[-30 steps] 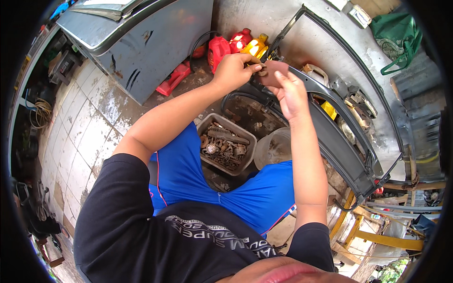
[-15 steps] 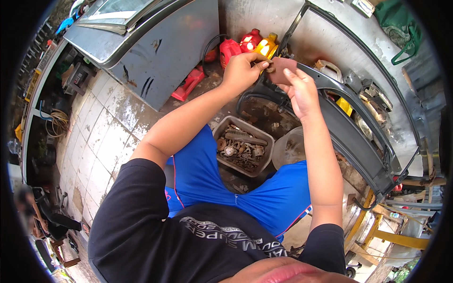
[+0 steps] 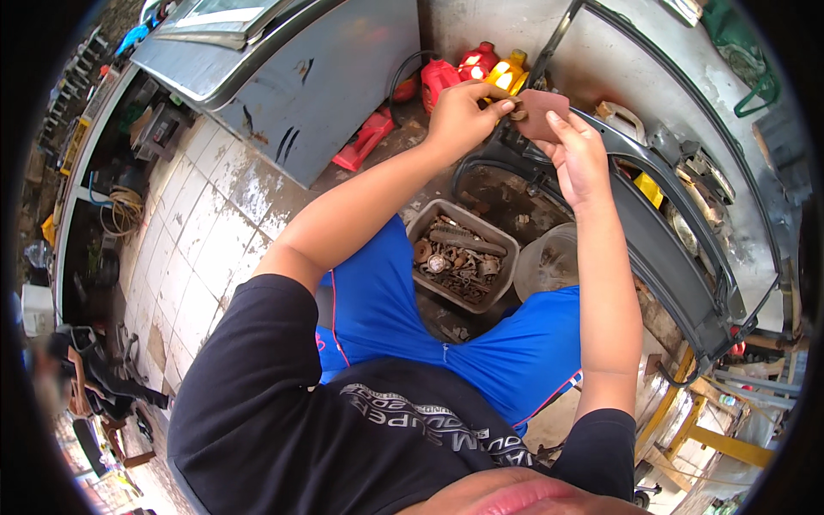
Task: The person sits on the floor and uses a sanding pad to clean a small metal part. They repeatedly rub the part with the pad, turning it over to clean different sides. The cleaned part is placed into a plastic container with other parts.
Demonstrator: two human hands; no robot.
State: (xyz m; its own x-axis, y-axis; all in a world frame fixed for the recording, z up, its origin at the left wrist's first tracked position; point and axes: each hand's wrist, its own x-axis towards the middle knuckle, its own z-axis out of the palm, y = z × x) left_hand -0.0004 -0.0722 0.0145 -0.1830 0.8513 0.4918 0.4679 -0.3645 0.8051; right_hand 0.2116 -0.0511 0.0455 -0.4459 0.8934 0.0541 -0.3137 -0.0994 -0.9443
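Between the thumb and fingers of my left hand (image 3: 466, 118) is a small, brownish, rounded part (image 3: 518, 111); it is too small to make out its kind. My right hand (image 3: 583, 163) is closed on a square of reddish-brown sandpaper (image 3: 542, 115), thumb on its face. The sheet's left edge meets the small part, and both hands are close together at arm's length. Below them, a grey plastic tub (image 3: 512, 273) full of rusty metal parts (image 3: 459, 257) stands on the floor between my knees.
A cloudy plastic container (image 3: 541, 262) stands right of the tub. A black car body panel frame (image 3: 678, 266) leans at the right. Red and yellow containers (image 3: 508, 73) stand at the back, beside a grey metal panel (image 3: 318, 94). A person (image 3: 94, 369) is at the far left.
The whole view has shifted slightly, with the scene now further right in the picture. Both hands keep nearly the same grip on the small part and the sandpaper.
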